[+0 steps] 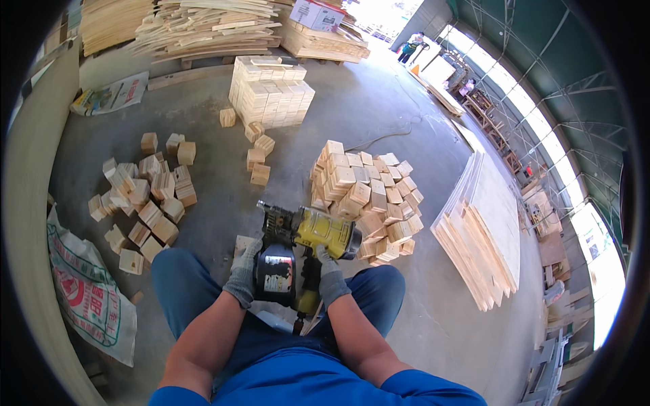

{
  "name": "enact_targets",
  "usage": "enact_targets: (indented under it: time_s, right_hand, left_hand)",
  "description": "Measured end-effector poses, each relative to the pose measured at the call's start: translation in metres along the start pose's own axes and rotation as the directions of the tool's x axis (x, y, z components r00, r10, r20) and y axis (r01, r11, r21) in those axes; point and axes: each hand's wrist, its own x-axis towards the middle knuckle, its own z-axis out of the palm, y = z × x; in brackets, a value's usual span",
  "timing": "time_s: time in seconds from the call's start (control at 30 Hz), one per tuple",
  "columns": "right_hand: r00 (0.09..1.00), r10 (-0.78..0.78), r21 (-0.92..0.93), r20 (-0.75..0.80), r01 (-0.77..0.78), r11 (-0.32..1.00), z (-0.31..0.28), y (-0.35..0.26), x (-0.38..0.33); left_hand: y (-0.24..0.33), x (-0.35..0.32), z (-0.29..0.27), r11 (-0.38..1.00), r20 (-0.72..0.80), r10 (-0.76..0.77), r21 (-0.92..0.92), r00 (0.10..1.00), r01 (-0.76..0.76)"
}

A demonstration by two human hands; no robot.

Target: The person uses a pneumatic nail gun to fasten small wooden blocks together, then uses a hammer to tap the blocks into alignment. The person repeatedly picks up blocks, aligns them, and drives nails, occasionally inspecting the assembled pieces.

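A yellow and black coil nail gun (318, 230) is held over my lap, its nose pointing to the left. My right hand (330, 276), in a grey-white work glove, wraps round its handle. My left hand (242, 276), gloved alike, grips the left side of its black round magazine (275, 271); part of the fingers is hidden. Just beyond the left hand a piece of pale wood (244, 243) shows, partly covered by glove and tool. A hose fitting (298, 325) hangs below the handle between my legs.
Loose wood blocks (152, 189) lie at left, and a heaped block pile (369, 196) stands at right. Farther off are a neat block stack (271, 95) and board piles (203, 27). Plywood sheets (484, 230) lie right; a printed sack (88, 291) lies left. Distant person (410, 49).
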Motion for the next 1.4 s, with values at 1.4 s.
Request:
enact_targets:
  time_s: [1.4]
  right_hand:
    - [0.912,0.274,0.152,-0.304,-0.238,0.959,-0.086,0.078,0.146]
  left_hand:
    - [-0.054,0.235,-0.160,-0.146,-0.091,0.555,0.968,0.827,0.205]
